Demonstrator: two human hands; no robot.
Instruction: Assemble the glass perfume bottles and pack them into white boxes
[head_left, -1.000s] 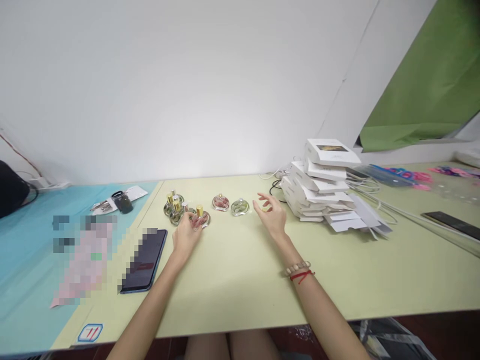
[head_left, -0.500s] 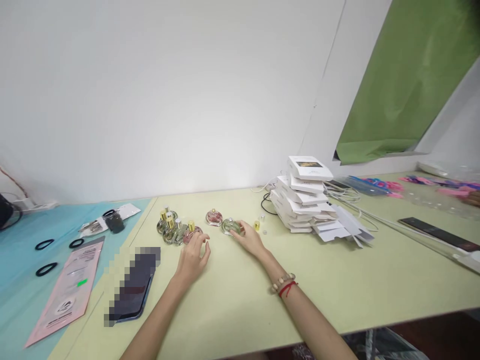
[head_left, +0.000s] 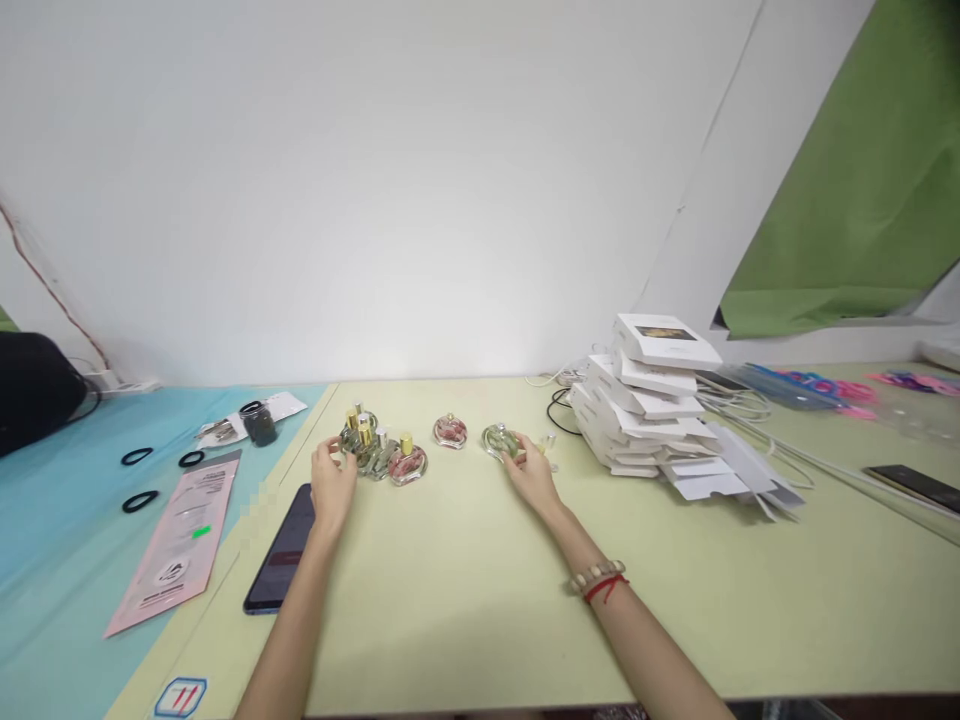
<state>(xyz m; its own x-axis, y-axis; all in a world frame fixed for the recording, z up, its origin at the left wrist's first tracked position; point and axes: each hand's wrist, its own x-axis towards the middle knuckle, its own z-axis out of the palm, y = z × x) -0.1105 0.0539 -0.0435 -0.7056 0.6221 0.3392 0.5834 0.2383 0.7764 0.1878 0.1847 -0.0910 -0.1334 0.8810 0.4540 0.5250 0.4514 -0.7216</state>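
My right hand [head_left: 534, 478] grips a round glass perfume bottle with green contents [head_left: 496, 441], tilted, its cap off. My left hand [head_left: 334, 482] is at the near left side of a cluster of capped perfume bottles [head_left: 364, 445], fingers bent and apart; whether they touch a bottle I cannot tell. The cluster has gold and silver caps. At its right end stands a gold-capped bottle with pink contents [head_left: 407, 464]. An uncapped pink bottle [head_left: 450, 432] stands alone between my hands. Loose caps [head_left: 550, 443] lie partly hidden behind my right hand.
White boxes [head_left: 646, 400] are stacked unevenly at the right, near cables [head_left: 739, 405]. A phone [head_left: 281, 560] lies beside my left forearm. On the blue cover at left are a pink packet [head_left: 180, 545], black rings [head_left: 140, 502] and a dark jar [head_left: 259, 424].
My left hand has moved left, from in front of the pink bottle to the cluster's left side. My right hand keeps hold of the green bottle, now more tilted. The view has shifted left.
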